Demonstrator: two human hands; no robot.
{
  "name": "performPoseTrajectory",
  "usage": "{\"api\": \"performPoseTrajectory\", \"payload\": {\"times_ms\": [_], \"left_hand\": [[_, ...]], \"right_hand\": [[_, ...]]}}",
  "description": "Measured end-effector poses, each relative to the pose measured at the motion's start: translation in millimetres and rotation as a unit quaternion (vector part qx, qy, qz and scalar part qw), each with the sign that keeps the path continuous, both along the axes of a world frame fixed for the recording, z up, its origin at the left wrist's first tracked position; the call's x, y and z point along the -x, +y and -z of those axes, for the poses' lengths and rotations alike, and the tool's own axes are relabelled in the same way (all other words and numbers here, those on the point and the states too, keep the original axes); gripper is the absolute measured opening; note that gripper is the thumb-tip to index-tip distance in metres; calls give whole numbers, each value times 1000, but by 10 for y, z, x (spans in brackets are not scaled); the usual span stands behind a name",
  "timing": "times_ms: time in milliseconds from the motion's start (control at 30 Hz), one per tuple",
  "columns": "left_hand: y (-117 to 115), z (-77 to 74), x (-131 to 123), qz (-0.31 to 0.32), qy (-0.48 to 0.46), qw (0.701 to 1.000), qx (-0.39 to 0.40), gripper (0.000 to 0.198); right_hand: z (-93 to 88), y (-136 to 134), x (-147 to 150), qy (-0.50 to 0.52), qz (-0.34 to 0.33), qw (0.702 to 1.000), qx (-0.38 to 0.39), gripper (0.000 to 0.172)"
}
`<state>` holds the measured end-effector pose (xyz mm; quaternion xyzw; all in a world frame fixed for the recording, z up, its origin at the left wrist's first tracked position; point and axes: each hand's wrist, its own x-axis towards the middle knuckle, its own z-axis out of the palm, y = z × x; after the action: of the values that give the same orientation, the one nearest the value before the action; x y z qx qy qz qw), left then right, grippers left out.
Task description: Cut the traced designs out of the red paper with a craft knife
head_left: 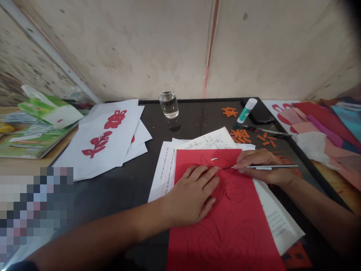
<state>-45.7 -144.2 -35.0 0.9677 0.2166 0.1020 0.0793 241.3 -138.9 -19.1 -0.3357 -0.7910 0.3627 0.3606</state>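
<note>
A sheet of red paper lies on a stack of printed white pages, with curved lines cut into its surface. My left hand rests flat on the red sheet, fingers spread, holding nothing. My right hand grips a slim metal craft knife by its handle. The blade tip touches the red paper just beyond my left fingertips. A small pale slit shows in the sheet near the top edge.
The dark table holds a glass of water, a glue stick, a black phone, orange paper cut-outs and white sheets with red paper-cuts. Coloured paper is piled at right; books lie at left.
</note>
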Motion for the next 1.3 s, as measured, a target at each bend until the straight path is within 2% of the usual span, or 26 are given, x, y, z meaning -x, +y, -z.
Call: {"api": "performPoseTrajectory", "payload": {"times_ms": [167, 233, 367, 467, 600, 833, 1033, 1300], "left_hand": [[25, -46, 29, 4, 1, 999, 44, 50], [66, -106, 33, 2, -14, 996, 87, 48], [209, -215, -63, -43, -83, 986, 141, 34], [314, -211, -222, -81, -89, 987, 111, 25], [355, -150, -410, -93, -77, 990, 77, 10], [326, -147, -466, -107, -97, 987, 68, 10], [286, -46, -441, -106, -108, 988, 25, 11], [253, 33, -437, -112, -118, 987, 0, 15]], "right_hand": [[103, 36, -43, 113, 173, 978, 40, 10], [118, 64, -32, 122, 196, 970, 75, 6], [136, 117, -14, 122, 203, 964, 124, 13], [190, 149, -32, 120, 205, 963, 128, 17], [254, 176, -43, 108, 178, 971, 116, 15], [237, 182, -11, 95, 161, 976, 109, 19], [224, 162, -11, 109, 145, 979, 97, 21], [149, 116, 78, 42, 141, 986, 80, 20]]}}
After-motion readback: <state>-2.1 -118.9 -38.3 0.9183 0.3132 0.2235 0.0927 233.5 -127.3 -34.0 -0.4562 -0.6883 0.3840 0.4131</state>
